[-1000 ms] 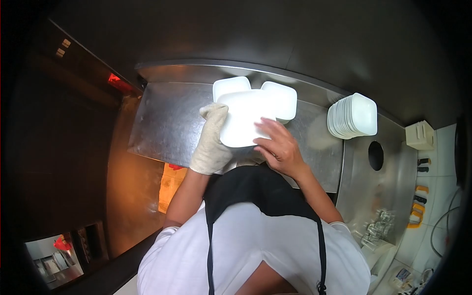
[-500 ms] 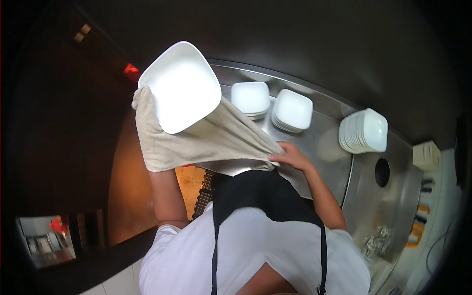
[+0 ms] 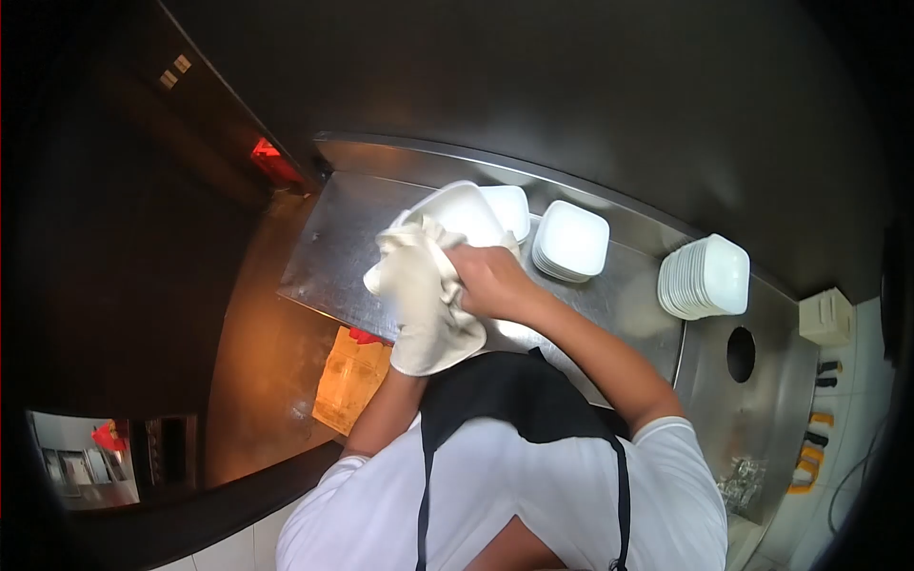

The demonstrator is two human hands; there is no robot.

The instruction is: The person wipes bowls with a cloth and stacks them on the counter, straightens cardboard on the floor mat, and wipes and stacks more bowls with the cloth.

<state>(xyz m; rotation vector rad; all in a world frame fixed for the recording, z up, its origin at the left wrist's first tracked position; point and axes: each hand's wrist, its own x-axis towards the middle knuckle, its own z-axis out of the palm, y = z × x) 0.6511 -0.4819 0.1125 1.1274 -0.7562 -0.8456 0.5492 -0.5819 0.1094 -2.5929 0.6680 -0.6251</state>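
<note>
A white square bowl point(image 3: 465, 211) with rounded corners is held in front of me, tilted, its lower part covered by a beige cloth point(image 3: 424, 305). My left hand is wrapped inside the cloth, so its fingers are hidden; it grips the bowl through the fabric. The left forearm point(image 3: 386, 411) comes out below. My right hand point(image 3: 490, 281) is closed on a bunch of the cloth against the near side of the bowl. Just behind the bowl stands a stack of similar white bowls point(image 3: 506, 209), partly covered by it.
Another stack of white bowls point(image 3: 573, 238) stands on the steel counter point(image 3: 347, 233). Farther right, a tall stack point(image 3: 705, 276) leans beside a round hole point(image 3: 741, 354) in the steel. A raised rim runs along the back. A cream box point(image 3: 824, 317) sits at the right end.
The bowl has come down and to the right, closer to the stacks. My right hand has moved left and up to the bowl, and the stretched cloth is now bunched.
</note>
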